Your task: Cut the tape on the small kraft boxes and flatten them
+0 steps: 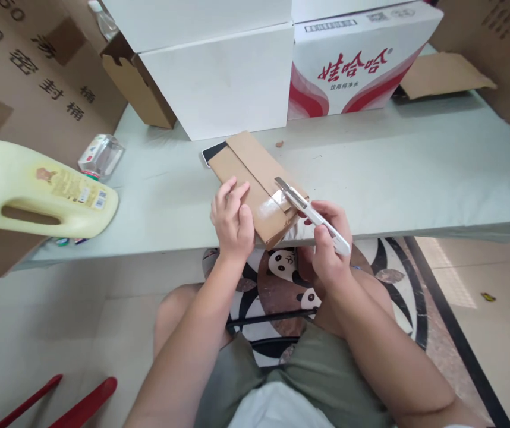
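Observation:
A small flat cardboard box (248, 163) lies slantwise at the front edge of the cloth-covered bench, a strip of clear tape (269, 206) across its near end. My left hand (233, 223) grips the box along its left side, fingers bent over the top. In my right hand (331, 235) is a white utility knife (315, 215), its blade out over the taped end. Whether the blade touches the tape I cannot tell. A dark, white-edged flat thing like a phone (213, 153) shows partly from beneath the far end of the box.
Behind stand a white box (232, 83) and a red-and-white water carton (339, 74). At left are a yellow jug (63, 205), a clear plastic bottle (102, 156) and an open narrow carton (141, 89). A loose cardboard flap (446, 74) lies at the back right.

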### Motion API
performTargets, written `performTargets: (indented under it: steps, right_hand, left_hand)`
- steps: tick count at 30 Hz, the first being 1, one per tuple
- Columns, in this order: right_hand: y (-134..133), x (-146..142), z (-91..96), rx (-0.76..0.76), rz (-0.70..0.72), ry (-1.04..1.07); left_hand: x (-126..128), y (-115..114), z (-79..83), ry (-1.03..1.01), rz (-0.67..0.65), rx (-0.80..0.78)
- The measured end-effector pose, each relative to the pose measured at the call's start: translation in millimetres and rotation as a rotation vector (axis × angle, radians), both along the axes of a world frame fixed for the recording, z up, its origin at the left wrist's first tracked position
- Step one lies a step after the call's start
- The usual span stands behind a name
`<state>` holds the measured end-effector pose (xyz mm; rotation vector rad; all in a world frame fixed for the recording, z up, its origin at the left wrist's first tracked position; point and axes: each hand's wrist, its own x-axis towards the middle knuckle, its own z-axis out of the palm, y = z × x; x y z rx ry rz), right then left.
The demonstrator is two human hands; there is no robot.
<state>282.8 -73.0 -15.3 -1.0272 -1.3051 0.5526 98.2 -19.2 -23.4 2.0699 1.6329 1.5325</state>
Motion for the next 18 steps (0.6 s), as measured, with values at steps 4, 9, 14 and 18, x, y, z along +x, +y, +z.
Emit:
performTargets:
  steps: [4, 9, 14, 18]
  right_hand:
    - [3, 11, 0.9, -0.059, -0.039, 0.093]
    - [3, 24, 4.0, -0.143, -0.032, 0.072]
    - [8, 26, 5.8, -0.159, -0.009, 0.135]
    - [10, 26, 2.5, -0.177, -0.009, 0.196]
  left_hand:
    - [18, -21, 18.6, 0.160, 0.130, -0.012]
    - [15, -1, 52.7, 0.298, -0.009, -0.158]
    - [11, 53, 75.7, 0.373, -0.090, -0.255]
    - [22, 86, 78.6, 0.489, -0.340, -0.271]
